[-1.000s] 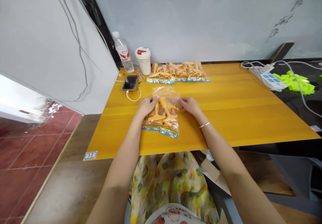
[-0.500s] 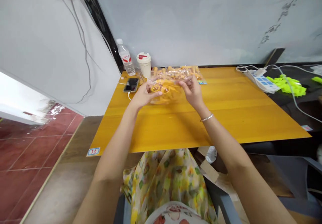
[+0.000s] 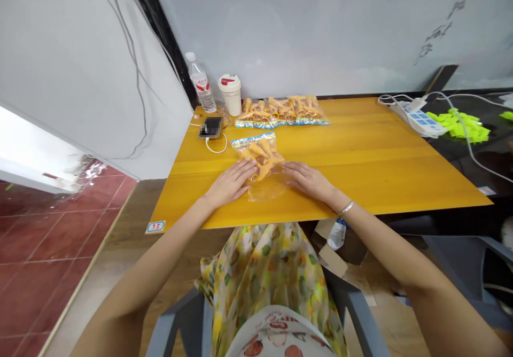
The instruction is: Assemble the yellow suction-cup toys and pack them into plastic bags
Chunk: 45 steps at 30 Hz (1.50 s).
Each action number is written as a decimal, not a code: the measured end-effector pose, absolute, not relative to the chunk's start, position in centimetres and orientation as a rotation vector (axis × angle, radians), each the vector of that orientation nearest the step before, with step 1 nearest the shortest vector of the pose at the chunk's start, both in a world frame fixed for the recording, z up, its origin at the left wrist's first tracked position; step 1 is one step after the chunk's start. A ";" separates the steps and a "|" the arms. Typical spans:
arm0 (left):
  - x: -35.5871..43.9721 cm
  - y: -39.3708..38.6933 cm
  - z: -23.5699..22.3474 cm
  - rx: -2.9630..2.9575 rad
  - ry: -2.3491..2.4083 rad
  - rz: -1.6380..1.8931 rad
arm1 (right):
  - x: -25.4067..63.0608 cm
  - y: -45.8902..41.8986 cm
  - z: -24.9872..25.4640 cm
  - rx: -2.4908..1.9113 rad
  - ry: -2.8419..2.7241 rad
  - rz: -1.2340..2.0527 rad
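Left hand [image 3: 230,184] and right hand [image 3: 308,181] spread flat, fingers on either side of clear plastic bag [image 3: 260,156] of orange chicken-foot pieces, pinning it to yellow wooden tabletop [image 3: 360,159]; filled bags [image 3: 282,112] lined up behind, clear of working space.

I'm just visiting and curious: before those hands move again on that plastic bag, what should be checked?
1. The left hand and right hand lie flat at the clear end of the plastic bag: ok.
2. The orange claw-shaped pieces sit away from that clear end: ok.
3. The bag lies wholly on the yellow table: ok.
4. The bag's opening is sealed: cannot tell.
5. The row of filled bags sits apart from this bag: ok.
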State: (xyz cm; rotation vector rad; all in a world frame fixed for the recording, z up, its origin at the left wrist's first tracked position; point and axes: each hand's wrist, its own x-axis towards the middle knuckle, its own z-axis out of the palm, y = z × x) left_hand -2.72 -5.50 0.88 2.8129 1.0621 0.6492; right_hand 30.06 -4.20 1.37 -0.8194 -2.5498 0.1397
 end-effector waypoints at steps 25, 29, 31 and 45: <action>0.4 -7.8 0.4 1.853 1.422 1.022 | 26.7 -5.9 1.4 -1.385 -1.981 0.785; 0.5 -6.6 -0.1 1.831 1.457 0.915 | 26.7 -6.0 1.6 -1.432 -1.892 0.916; 0.5 -6.1 -0.2 1.796 1.459 0.878 | 26.7 -5.7 1.7 -1.465 -1.873 0.968; 2.6 -6.4 0.8 1.860 1.756 0.863 | 27.6 -4.6 1.4 -1.563 -1.870 1.065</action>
